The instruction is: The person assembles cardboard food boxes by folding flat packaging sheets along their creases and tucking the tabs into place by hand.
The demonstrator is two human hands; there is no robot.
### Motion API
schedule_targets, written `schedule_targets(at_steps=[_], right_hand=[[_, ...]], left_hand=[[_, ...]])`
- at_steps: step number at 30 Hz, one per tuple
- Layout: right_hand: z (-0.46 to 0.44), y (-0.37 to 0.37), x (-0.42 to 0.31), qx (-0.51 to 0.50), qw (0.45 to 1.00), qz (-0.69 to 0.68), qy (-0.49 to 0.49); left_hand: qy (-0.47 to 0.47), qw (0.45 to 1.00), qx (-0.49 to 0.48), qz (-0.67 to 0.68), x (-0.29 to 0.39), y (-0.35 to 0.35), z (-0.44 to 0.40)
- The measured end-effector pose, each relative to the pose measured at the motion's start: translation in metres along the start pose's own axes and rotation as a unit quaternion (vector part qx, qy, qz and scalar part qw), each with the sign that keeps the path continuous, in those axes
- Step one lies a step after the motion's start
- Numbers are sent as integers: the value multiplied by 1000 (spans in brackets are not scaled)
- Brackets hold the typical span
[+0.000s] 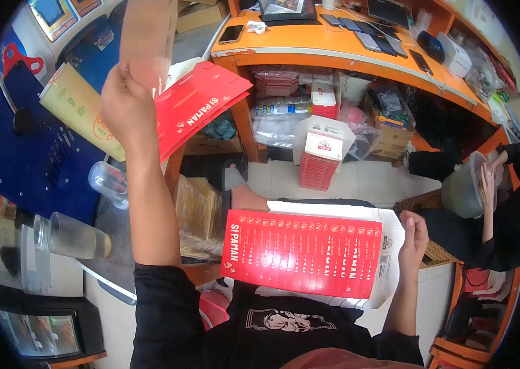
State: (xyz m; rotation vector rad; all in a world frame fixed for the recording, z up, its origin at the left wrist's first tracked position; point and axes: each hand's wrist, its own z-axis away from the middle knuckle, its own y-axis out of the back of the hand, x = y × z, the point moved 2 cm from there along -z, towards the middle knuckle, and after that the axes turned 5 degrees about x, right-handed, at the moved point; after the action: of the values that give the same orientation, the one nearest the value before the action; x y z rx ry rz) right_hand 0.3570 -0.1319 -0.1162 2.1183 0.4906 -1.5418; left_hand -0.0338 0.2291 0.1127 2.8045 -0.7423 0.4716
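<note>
My left hand [127, 101] is raised at the upper left, its fingers closed on the edge of a flat brown cardboard piece [144, 37], which is blurred. Just beyond that hand lie red flat cartons [201, 95] printed "SI PAMAN"; whether the hand touches them I cannot tell. Across my lap rests a fanned stack of red flat cartons [297, 252] with white flaps showing along its far and right sides. My right hand [415, 237] pinches the white flap at the stack's right end.
A pile of red-and-white cartons [321, 154] stands on the floor ahead. An orange desk [309, 46] holds several phones. At left are a tall paper cup [75, 101], a clear plastic cup [108, 182] and a glass jar [78, 235]. Another person's hands [488, 184] hold a bowl [461, 187] at right.
</note>
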Motion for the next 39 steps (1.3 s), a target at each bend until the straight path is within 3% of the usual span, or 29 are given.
schedule_targets(at_steps=[1,4,6,10,13,15,17,18,21,22,23,24,25,26,29,30,34,37,39], right_hand=[[-4,-6,-12,-8,1000,-8,7],[-11,-33,-64,-55,979,77,179],[-11,-56,-107,-140,925,173,307],[-1,-98,-152,-120,870,129,461],[2,-97,-165,-67,831,172,525],[0,-82,-165,-89,791,266,543],[-2,-78,-163,-77,809,196,548],[-3,-77,-161,-71,816,160,551],[-1,-70,-142,-75,857,-10,510],[-3,-69,-142,-102,867,-25,487],[-4,-68,-143,-126,877,-41,462],[6,-74,-138,-86,907,-33,411],[12,-79,-135,-45,933,-26,357],[9,-85,-138,-47,939,-64,334],[0,-88,-133,-26,950,-163,266],[-6,-92,-127,26,944,-183,273],[-27,-79,-143,157,944,-72,281],[-46,-55,-139,134,943,-13,306],[-58,-35,-125,36,957,-36,286]], left_hand=[[31,998,-2,54,5,5,-2],[128,965,-50,225,39,36,6],[204,907,-132,344,77,65,25],[271,810,-214,475,115,101,66],[420,682,-279,529,117,106,95],[511,579,-293,564,122,105,104],[470,571,-323,590,119,100,120],[433,561,-286,645,118,88,133],[292,652,-324,620,62,25,225],[157,769,-312,535,48,0,247],[146,777,-294,536,62,-4,237],[136,785,-276,537,76,-7,226],[249,690,-256,630,110,5,194],[270,640,-255,673,117,10,189],[275,610,-277,689,129,12,190],[238,607,-284,703,131,10,185],[267,542,-371,706,162,46,157],[201,523,-428,709,172,62,142],[140,507,-465,712,178,65,143]])
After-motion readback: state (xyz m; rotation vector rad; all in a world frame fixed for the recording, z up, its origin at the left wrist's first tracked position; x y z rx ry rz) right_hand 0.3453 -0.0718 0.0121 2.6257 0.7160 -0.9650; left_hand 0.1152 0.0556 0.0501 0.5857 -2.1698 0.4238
